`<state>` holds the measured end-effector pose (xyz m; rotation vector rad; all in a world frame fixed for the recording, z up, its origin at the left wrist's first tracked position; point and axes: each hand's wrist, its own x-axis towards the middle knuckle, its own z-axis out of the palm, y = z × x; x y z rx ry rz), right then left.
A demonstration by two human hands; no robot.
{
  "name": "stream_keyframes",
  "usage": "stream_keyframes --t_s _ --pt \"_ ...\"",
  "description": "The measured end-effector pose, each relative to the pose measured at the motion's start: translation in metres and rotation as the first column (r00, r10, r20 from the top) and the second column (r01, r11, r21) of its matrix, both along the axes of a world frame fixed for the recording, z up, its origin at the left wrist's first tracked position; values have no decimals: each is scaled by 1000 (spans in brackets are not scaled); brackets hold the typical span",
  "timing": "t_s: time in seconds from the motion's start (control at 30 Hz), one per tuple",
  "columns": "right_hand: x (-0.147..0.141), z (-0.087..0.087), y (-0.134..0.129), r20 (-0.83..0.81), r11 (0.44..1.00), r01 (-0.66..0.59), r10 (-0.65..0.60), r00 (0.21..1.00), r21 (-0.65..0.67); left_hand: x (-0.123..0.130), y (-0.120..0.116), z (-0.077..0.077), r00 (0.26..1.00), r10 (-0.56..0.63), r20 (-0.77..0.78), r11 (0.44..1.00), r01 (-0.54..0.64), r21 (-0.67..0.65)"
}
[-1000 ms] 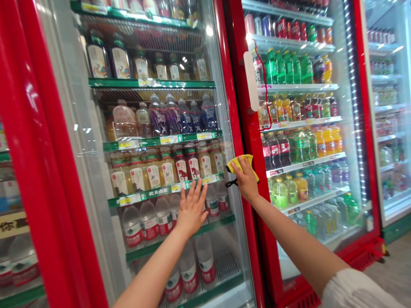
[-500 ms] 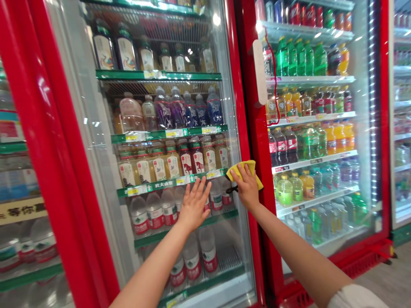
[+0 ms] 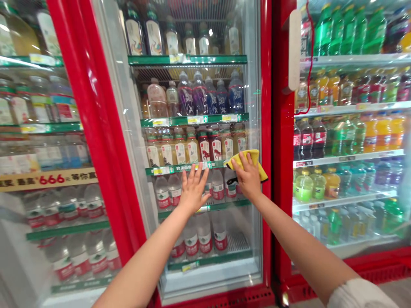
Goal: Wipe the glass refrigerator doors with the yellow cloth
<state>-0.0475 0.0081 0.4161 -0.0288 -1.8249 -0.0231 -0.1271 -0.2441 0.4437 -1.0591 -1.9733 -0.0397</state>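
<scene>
My left hand (image 3: 193, 190) has its fingers spread against the glass door (image 3: 205, 107) of the middle fridge, in front of a shelf edge with bottled water below it. To its right, my right hand (image 3: 248, 177) presses a folded yellow cloth (image 3: 253, 160) with dark edging on the same glass, close to the red door frame (image 3: 266, 128). A small black loop hangs from the cloth. Behind the glass stand rows of bottles, dark blue and purple ones (image 3: 197, 96) on an upper shelf.
Another red-framed fridge with water bottles (image 3: 69, 205) is at the left. On the right, a fridge holds green soda bottles (image 3: 349, 32) and other drinks. A white handle (image 3: 293, 51) with a red cord projects from its frame.
The view has turned and levelled, showing more of the left fridge. My right hand and the cloth stay near the door's right edge; my left hand sits slightly further from that edge.
</scene>
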Motion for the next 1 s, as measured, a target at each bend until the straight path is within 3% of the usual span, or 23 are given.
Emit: stream_keyframes --t_s 0.07,0.17,0.27,0.4,0.5,0.57,0.63,0.73,0.83,0.93,1.0 --pt "-3 -4 -16 90 990 -51 39 995 128 0 -5 -1 1000 4 -5 1000 -4 -6" --pt "0 -14 -15 208 944 -138 77 975 299 -4 -19 -2 1000 27 -3 1000 -27 1" --pt "-4 -2 -11 140 972 -95 65 988 215 -9 -36 0 999 48 -1 998 -48 41" --pt "-19 17 -35 9 997 -18 17 1000 70 -12 -46 3 999 50 0 997 -50 66" --pt "-15 4 -42 78 976 -62 47 996 210 -13 -46 2 999 48 -6 998 -47 49" --pt "-7 -6 -31 150 941 -114 68 986 317 -14 -45 -1 998 53 -14 998 -53 39" --pt "0 -7 -13 124 941 -109 73 990 319 -16 -43 -5 998 60 -31 998 -59 34" --pt "-6 12 -1 -72 984 -59 72 995 167 -21 -42 -9 995 72 -66 997 -70 39" --pt "-21 30 -21 -143 991 -84 98 985 102 -25 -43 -11 993 88 -84 996 -85 39" --pt "-24 22 -46 -23 959 -152 162 986 239 -25 -43 -12 990 111 -90 994 -109 31" --pt "-16 7 -44 85 898 -227 211 974 377 -25 -43 -12 988 125 -88 992 -123 28"
